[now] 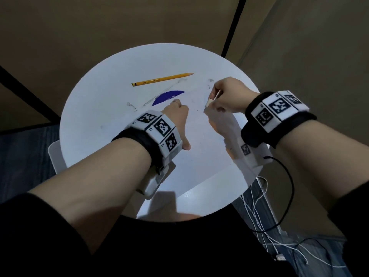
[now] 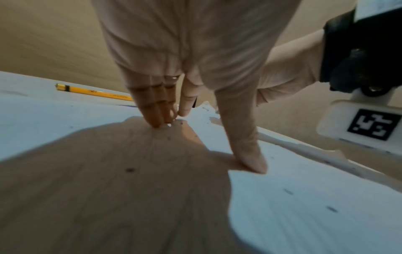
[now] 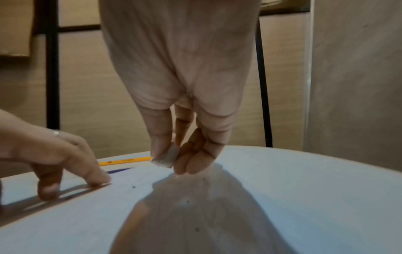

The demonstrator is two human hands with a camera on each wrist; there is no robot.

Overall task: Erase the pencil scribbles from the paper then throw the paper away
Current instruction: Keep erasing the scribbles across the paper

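The left hand [image 1: 175,116] lies flat with straight fingers pressing the paper [image 1: 199,156] down on the round white tabletop [image 1: 89,120]. The right hand [image 1: 227,96] pinches a small white eraser [image 1: 208,102] just above the paper's far right part. A yellow pencil [image 1: 162,79] rests near the far edge, apart from both hands.

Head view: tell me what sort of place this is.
Probably a small office nook or meeting booth, not a home: a round white table printed with a blue logo, plain beige partition walls with black framing, and charging cables hanging beside the table.
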